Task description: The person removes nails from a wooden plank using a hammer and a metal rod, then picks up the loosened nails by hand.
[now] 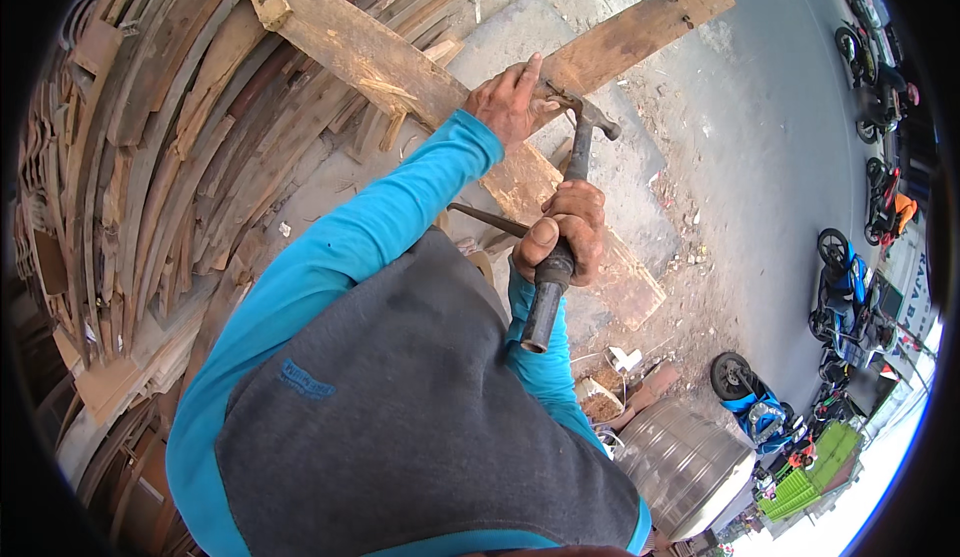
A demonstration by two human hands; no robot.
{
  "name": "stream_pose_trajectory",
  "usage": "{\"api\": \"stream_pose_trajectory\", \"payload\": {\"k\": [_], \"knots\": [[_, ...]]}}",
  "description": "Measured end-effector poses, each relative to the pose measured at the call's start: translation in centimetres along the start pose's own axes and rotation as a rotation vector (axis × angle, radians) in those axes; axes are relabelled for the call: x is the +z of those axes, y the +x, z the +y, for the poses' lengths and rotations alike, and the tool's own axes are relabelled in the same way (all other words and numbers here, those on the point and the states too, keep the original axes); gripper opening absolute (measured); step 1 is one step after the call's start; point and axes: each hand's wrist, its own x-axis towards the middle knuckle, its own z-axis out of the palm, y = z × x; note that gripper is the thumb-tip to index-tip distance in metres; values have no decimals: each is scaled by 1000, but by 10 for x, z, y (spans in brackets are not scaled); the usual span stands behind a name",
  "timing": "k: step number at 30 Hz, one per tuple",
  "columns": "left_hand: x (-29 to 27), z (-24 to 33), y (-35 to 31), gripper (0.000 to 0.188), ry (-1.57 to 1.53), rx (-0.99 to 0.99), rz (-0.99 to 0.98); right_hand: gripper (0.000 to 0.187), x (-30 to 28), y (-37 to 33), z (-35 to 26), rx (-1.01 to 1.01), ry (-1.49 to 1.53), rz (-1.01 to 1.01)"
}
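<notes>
Hammer [570,172] sits in my right hand [562,232], fingers wrapped tight on its handle, claw head at the crossing of two planks [390,62]. Left hand [510,102] presses there, fingers closed. I judge prying barely begun; planks not yet separated.

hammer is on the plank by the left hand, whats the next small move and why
Probably lever the handle back a little with the right hand. The hammer has its head down on the upper plank where that crosses the lower plank, and the left hand presses there beside it. Whether the claw grips a nail cannot be seen.
</notes>
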Motion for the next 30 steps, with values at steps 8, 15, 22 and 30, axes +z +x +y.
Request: {"api": "stream_pose_trajectory", "payload": {"k": [8,15,22,30], "knots": [[-20,-1,5,85,-208,-97,-49,18,-13,68,14,259,0,39],[-73,21,-22,75,-250,133,126,31,10,98,12,-17,-108,-164],[-89,30,-101,67,-276,17,-51,35,5,110,-5,287,-367,37],[-139,160,-97,84,-352,551,294,107,-46,67,-163,118,466,154]]}}
